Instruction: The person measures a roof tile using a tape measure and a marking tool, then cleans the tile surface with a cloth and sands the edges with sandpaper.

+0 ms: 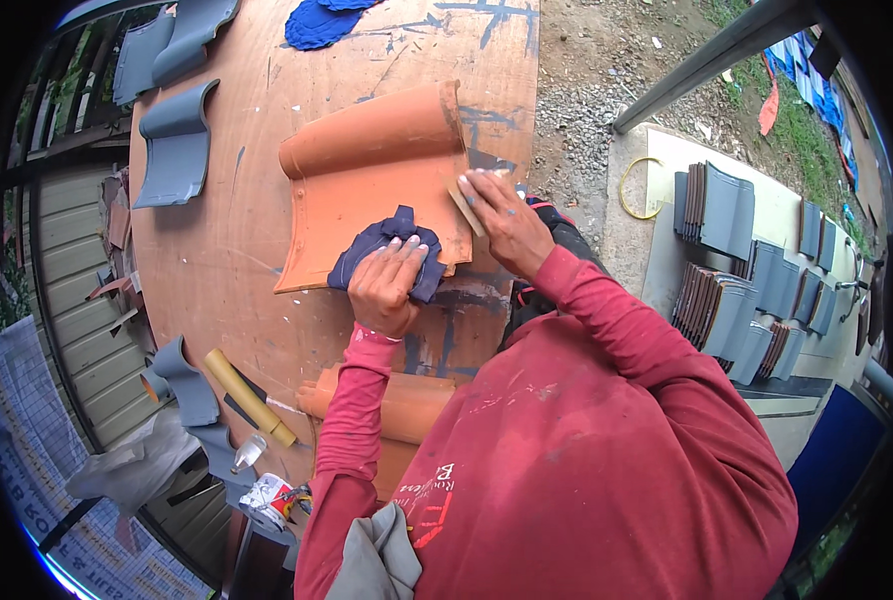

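Plainly, the red shirt (587, 440) bears print on its front, and a pale banner (17, 440) at lower left shows bold inverted lettering; a small white-and-red tub (268, 495) has markings too small to read. The orange roof tile (372, 190) lies mid-table, its rolled ridge on the far side. The left hand (387, 285) presses with bent fingers on a bunched navy cloth (432, 272) at the tile's near part; the right hand (507, 220) grips a flat tan block (466, 207) at its right edge. Nearer, the left forearm (367, 385) partly covers another orange tile (417, 405), with a tan tube (250, 397) and a clear bottle (250, 453) to its left. Grey tiles (175, 150) sit along the far left of the wooden table (232, 260), which is scuffed and dark-smeared. Outdoors to the right are gravel (587, 85), a metal pole (707, 65) and stacked grey tiles (732, 215).
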The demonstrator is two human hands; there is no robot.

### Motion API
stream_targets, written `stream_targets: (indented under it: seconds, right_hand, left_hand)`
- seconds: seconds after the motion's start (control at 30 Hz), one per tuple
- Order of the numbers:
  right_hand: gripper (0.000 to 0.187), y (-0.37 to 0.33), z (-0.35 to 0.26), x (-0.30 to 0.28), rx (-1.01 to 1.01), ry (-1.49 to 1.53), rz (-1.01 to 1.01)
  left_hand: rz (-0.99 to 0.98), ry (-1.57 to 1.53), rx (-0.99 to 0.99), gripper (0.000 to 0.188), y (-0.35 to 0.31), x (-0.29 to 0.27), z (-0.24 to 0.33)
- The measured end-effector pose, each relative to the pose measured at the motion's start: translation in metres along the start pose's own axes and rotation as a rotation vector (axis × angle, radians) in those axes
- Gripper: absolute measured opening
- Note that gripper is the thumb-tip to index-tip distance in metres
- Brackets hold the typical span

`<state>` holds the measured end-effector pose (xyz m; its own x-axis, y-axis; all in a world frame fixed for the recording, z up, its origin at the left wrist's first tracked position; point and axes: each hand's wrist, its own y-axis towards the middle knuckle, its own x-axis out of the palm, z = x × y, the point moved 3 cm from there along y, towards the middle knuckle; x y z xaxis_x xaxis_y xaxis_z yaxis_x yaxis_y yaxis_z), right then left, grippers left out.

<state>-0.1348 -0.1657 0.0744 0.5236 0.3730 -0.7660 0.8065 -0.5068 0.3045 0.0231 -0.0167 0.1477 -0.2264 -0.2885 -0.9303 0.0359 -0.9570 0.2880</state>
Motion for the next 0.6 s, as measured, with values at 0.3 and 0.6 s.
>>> stream_targets:
  seconds: [0.3,0.6]
  right_hand:
    - [0.061,0.039,0.017,-0.024,-0.073,-0.057,0.087]
    - [0.035,0.065,0.079,-0.083,0.271,0.432,0.285]
  left_hand:
    - [0.092,-0.083,-0.016,0.032,0.018,-0.019,0.000]
    - [0.165,-0.099,-0.046,0.028,0.014,-0.029,0.000]
